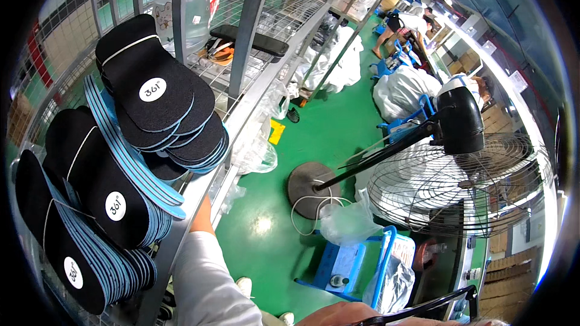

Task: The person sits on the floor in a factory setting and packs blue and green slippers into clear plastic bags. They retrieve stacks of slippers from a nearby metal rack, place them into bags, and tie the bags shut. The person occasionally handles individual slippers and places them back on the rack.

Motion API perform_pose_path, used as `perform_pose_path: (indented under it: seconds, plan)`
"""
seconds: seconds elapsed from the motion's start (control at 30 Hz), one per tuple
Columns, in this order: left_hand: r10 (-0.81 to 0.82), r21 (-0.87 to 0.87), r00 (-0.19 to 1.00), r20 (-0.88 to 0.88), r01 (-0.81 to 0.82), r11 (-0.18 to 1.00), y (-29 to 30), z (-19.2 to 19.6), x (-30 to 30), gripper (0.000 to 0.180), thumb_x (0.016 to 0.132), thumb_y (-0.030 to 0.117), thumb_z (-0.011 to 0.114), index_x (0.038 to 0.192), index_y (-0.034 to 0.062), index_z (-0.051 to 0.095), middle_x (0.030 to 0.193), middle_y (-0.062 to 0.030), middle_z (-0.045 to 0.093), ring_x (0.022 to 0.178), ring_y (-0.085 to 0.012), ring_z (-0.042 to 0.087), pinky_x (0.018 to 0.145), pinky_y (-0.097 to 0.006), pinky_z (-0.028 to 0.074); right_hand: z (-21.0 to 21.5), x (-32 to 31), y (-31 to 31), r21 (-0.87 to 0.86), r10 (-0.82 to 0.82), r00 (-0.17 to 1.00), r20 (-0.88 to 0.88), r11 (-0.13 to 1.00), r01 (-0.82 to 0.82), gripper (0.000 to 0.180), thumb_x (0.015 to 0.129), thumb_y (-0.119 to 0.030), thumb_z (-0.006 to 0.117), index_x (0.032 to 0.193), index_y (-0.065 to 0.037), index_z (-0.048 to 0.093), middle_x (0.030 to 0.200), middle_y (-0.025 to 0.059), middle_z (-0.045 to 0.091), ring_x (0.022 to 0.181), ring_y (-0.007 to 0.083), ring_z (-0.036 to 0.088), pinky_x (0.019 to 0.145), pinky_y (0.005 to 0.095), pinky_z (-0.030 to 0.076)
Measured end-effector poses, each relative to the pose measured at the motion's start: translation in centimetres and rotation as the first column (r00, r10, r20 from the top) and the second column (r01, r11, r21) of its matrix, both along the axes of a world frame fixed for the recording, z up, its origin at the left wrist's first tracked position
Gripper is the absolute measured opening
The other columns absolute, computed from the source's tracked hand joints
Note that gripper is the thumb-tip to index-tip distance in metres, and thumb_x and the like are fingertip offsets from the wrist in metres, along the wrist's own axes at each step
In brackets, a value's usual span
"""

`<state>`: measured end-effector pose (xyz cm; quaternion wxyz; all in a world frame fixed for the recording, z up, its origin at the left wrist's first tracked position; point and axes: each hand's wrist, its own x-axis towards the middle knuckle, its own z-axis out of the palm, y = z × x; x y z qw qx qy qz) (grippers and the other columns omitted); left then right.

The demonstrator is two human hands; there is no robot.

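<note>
My left arm in a light grey sleeve [208,274] reaches up from the lower edge to the metal rack. A strip of bare left wrist [203,216] shows beside the rack's rail; the hand and fingers are hidden behind the rail and insoles. Nearest to it lie stacked black insoles with blue undersides and round white labels. The upper bundle [130,66] has a pale band round it and rests partly across loose, fanned insoles. A middle bundle [90,175] and a lower-left bundle [45,223] are banded too. My right hand is not in view.
The rack's metal rail [187,205] runs diagonally beside my arm. Behind the insoles are a clear jug [163,15] and a black phone-like slab [254,39]. Right stand a black floor fan [462,121] and blue cart [347,262]. Co-workers [411,22] bend by a far bench.
</note>
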<state>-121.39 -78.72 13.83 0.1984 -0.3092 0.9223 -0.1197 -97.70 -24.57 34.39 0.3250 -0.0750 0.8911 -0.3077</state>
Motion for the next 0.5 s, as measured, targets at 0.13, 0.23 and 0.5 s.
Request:
perform_pose_path:
  seconds: [0.13, 0.23, 0.5]
  plan:
    - [-0.034, -0.053, 0.999, -0.038, 0.032, 0.998, 1.1, 0.0, 0.5, 0.023, 0.07, 0.012, 0.044, 0.089, 0.0057, 0.055, 0.085, -0.006, 0.055, 0.073, -0.0239, 0.055, 0.058, -0.036, 0.043, 0.0, -0.1, -0.5, -0.006, -0.011, 1.0, 0.009, 1.0, 0.011, 0.05, 0.068, -0.009, 0.058, 0.11, -0.004, 0.032, 0.097, 0.0161, 0.049, 0.091, 0.0261, 0.048, 0.075, 0.0343, 0.04]
    - [-0.168, -0.14, 0.962, -0.213, 0.14, 0.98, 5.3, 1.1, 0.0, 0.022, 0.07, 0.012, 0.044, 0.088, 0.0054, 0.055, 0.082, -0.0057, 0.056, 0.07, -0.0241, 0.056, 0.054, -0.035, 0.044, 0.8, -0.6, -0.5, -0.005, -0.038, 0.999, -0.009, 0.999, 0.038, 0.052, 0.068, -0.01, 0.059, 0.111, -0.004, 0.031, 0.097, 0.0161, 0.049, 0.091, 0.0258, 0.049, 0.075, 0.034, 0.04]
    - [0.177, 0.754, 0.861, -0.477, 0.298, 0.586, 23.6, 18.4, 14.2, 0.047, 0.071, 0.014, 0.044, 0.115, 0.0067, 0.032, 0.09, -0.0239, 0.051, 0.072, -0.0397, 0.052, 0.062, -0.045, 0.043, 2.8, -1.1, -0.6, -0.207, -0.064, 0.996, 0.059, 0.975, 0.075, 0.059, 0.069, -0.012, 0.06, 0.116, -0.004, 0.026, 0.097, 0.0161, 0.05, 0.09, 0.0248, 0.05, 0.074, 0.033, 0.041]
